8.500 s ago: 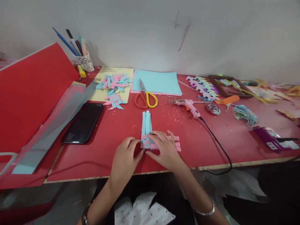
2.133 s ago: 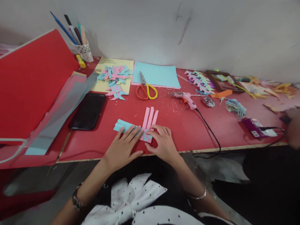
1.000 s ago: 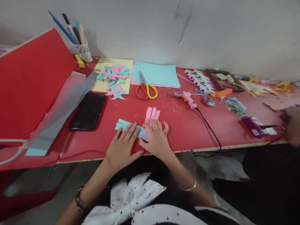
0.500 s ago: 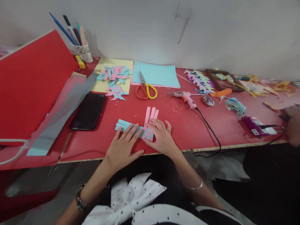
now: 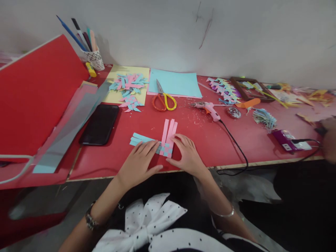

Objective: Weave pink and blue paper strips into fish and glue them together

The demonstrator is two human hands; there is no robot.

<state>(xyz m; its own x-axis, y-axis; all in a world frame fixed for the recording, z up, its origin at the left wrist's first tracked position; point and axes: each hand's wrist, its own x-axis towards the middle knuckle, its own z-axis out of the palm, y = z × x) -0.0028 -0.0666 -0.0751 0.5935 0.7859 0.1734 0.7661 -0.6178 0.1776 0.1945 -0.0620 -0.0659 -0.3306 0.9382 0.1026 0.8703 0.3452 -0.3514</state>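
Observation:
A woven paper piece (image 5: 166, 149) lies on the red table near its front edge, checkered pink and light blue. Its loose pink strips (image 5: 170, 126) point away from me, and its loose blue strips (image 5: 139, 138) run to the left. Across the blue strips rests my left hand (image 5: 139, 161), fingers stretched out and thumb apart, hiding part of them. My right hand (image 5: 186, 155) is at the weave's right edge. Its thumb is by the lower corner and its index finger touches a pink strip, with a gap between them.
Scissors (image 5: 164, 98), a pink glue gun (image 5: 207, 107) with a black cord and a phone (image 5: 99, 124) lie around the weave. Behind are blue paper sheets (image 5: 175, 84) and folded paper pieces (image 5: 128, 84). A purple adapter (image 5: 283, 140) and another person's hand (image 5: 329, 140) are at right.
My right hand has slid right off the weave, uncovering its checkered part. My left fingers have shifted slightly right along the blue strips.

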